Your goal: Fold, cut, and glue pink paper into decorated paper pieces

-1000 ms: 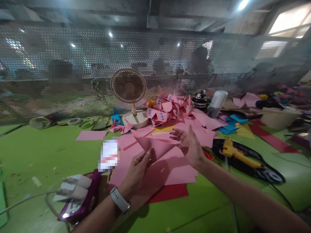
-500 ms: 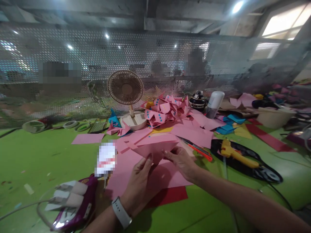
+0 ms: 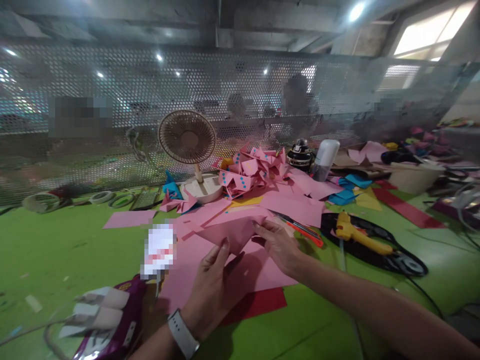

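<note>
Between my two hands is a folded piece of pink paper (image 3: 230,232), held just above flat pink sheets. My left hand (image 3: 213,272) pinches its lower edge, thumb on the near face; the other fingers are partly hidden behind it. At the paper's right side, my right hand (image 3: 277,245) grips the edge between thumb and fingers. A large pink sheet (image 3: 187,280) lies beneath my hands, over a red sheet (image 3: 262,304). Right of my right hand rests an orange utility knife (image 3: 313,236).
A desk fan (image 3: 187,137) stands behind, beside a heap of folded pink paper pieces (image 3: 247,170). A yellow glue gun (image 3: 363,237) lies on a black tray at right. A purple power strip (image 3: 131,295) with plugs sits front left. A perforated metal screen (image 3: 150,90) runs along the back.
My right hand has shifted up along the paper's right edge, and the paper there now bends upward. My left hand keeps its pinch. The whole view has drifted slightly.
</note>
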Demonstrator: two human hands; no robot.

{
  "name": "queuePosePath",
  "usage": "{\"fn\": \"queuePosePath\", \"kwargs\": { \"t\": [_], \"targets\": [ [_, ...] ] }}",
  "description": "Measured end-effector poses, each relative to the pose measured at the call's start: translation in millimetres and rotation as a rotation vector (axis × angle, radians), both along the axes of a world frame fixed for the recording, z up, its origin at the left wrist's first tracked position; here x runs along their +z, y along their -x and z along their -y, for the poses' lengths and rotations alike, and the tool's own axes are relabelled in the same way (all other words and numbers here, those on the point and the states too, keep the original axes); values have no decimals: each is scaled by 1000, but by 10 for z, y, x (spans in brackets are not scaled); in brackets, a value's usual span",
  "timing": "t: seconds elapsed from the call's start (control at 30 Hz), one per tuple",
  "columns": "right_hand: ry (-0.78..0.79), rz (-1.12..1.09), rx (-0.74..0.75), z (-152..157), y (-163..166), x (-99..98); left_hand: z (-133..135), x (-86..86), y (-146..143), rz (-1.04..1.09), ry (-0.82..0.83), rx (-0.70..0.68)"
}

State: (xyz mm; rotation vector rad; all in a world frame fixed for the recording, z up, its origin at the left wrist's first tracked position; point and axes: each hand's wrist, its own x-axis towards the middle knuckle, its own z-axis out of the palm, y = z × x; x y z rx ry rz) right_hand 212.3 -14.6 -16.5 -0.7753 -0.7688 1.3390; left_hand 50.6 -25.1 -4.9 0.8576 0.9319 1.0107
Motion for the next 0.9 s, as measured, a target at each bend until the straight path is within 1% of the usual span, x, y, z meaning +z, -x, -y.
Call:
{"fn": "queuePosePath", "kwargs": {
  "t": [0.13,0.27,0.4,0.53,0.7,0.83,0.9],
  "targets": [
    [30,13,-66,-69,-42,-52,12,67,-68,120,-3,-18],
    [43,6,-101,-103,-59,-62,25,124,-66,133,4,-21],
    [46,-19,-82,-101,-52,-29,27,118,-56,134,42,-14],
    [44,-46,-64,-88,-45,2,5,92,-57,128,12,2],
    [4,-52,-42,-72,-45,-12,-21,54,-53,131,0,18],
    [-23,-52,-25,-64,-44,-26,-1,74,-51,108,19,5],
    [-24,-48,-24,-65,-46,-24,13,94,-54,109,20,20]
  ]
}}
